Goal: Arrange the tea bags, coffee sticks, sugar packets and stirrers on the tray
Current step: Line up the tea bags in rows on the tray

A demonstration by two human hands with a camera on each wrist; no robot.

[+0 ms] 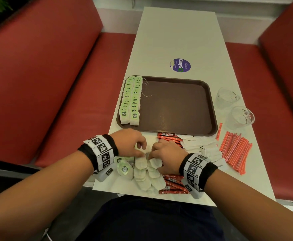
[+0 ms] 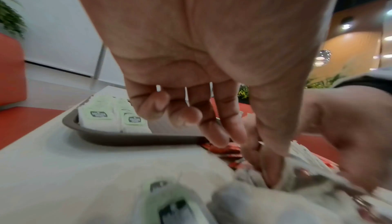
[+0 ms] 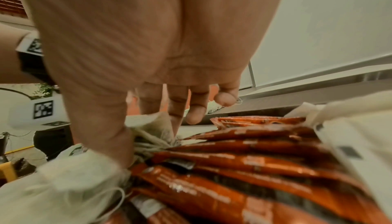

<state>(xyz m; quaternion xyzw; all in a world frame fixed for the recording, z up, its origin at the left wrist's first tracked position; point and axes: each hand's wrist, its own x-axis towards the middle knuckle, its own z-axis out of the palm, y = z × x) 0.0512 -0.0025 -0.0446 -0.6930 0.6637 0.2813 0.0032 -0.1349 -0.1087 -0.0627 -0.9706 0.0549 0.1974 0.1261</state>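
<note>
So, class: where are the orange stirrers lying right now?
In the head view, the orange stirrers lie on the white table, right of the sugar packets, near the brown tray's right corner.

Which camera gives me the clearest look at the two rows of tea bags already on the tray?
The head view: both rows of tea bags show end to end along the tray left side. The left wrist view catches only the nearest bags, blurred. The right wrist view shows at most a sliver of them.
</note>
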